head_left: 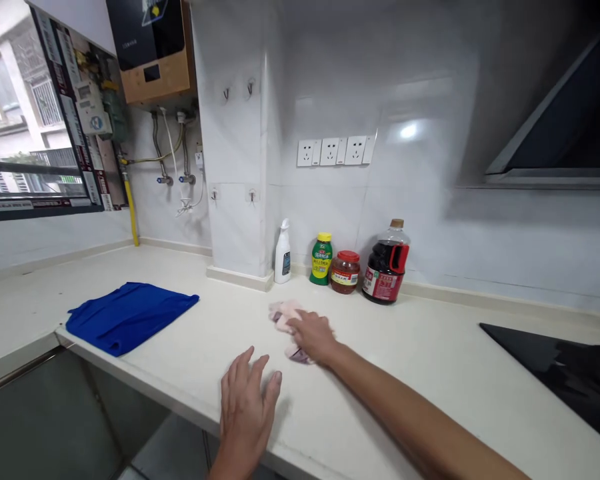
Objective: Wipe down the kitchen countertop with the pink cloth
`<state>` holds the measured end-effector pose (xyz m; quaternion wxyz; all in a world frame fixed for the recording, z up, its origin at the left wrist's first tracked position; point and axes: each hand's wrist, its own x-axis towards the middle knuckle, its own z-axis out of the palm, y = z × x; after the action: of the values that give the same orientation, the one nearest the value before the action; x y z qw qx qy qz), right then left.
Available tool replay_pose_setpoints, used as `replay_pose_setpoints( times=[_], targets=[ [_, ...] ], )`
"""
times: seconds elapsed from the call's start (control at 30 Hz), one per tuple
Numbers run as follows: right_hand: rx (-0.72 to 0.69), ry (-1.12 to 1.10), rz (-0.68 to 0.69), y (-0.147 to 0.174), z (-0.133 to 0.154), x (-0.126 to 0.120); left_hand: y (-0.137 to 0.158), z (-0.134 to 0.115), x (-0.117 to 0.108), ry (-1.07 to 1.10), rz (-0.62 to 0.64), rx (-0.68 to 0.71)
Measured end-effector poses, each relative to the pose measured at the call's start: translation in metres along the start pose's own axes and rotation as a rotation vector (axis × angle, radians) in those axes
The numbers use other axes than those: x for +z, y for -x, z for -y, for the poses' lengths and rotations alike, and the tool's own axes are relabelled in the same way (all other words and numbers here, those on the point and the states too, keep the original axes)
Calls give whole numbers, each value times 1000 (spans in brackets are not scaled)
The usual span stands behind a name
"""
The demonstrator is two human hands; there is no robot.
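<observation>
My right hand (314, 335) presses a crumpled pale pink cloth (283, 315) with darker patches flat against the white countertop (390, 353). Its fingers are closed on the cloth, which sticks out past them on the far and near sides. Over the counter's front edge, my left hand (247, 400) is held with fingers apart and nothing in it. Behind the cloth, along the wall, stand a white spray bottle (283, 253), a green bottle with a yellow cap (321, 260), a red-lidded jar (345, 272) and a large bottle of dark sauce (386, 263) with a red handle.
A blue cloth (130, 315) lies spread near the counter's corner on the left. At the right is a black cooktop (545, 367), with a range hood (555, 133) above it. A wall pillar (237, 253) juts onto the counter. Sockets (330, 152) line the back wall.
</observation>
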<state>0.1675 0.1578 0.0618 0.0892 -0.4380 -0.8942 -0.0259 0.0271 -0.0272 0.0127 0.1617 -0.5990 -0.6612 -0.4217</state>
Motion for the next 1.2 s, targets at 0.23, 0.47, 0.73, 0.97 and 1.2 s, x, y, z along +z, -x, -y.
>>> replay_pose_setpoints(
  times=[0.23, 0.47, 0.73, 0.97, 1.2],
  targets=[
    [-399, -129, -43, 83, 72, -4, -5, 3, -6, 117, 5, -117],
    [-310, -220, -139, 193, 39, -9, -13, 12, -12, 214, 37, -262],
    [291, 81, -199, 321, -87, -18, -11, -1, -12, 111, 115, -158],
    [570, 289, -329, 359, -85, -19, -8, -9, -17, 180, 33, -60],
    [315, 10, -456, 279, 42, 6, 28, -27, -22, 470, -52, -52]
  ],
)
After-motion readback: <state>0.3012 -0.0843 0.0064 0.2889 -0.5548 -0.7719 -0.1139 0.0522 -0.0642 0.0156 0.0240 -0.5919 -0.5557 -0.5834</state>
